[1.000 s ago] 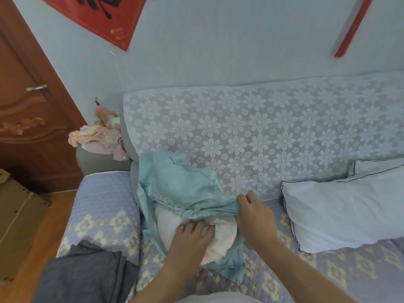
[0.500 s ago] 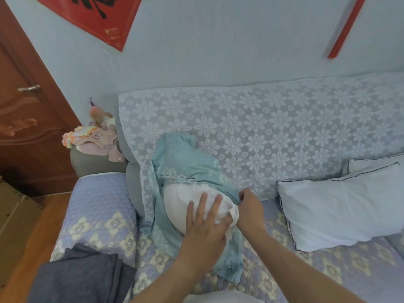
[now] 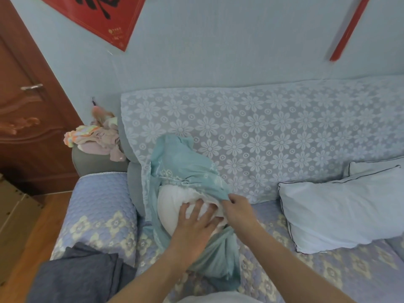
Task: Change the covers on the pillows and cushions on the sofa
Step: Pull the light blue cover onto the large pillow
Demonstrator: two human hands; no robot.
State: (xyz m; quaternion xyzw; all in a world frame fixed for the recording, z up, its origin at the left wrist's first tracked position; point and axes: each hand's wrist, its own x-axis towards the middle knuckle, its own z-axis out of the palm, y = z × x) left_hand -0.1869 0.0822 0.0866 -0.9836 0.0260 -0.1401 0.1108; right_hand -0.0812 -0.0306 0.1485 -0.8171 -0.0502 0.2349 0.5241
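Head view: our left hand [image 3: 194, 224] presses spread on the insert [image 3: 172, 206] against the sofa [image 3: 273, 136]; right hand [image 3: 237, 207] pinches the cover [image 3: 185, 169] edge. Bunched fabric could snag, leaving the insert half out.

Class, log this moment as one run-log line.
left hand: presses insert | right hand: pinches cover edge | insert partly in

Red wall poster [image 3: 98, 16] bears black calligraphy, cropped; small gold print illegible.

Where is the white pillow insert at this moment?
In the head view, the white pillow insert lies left of centre, half inside the teal cover, against the sofa backrest, under the left hand.
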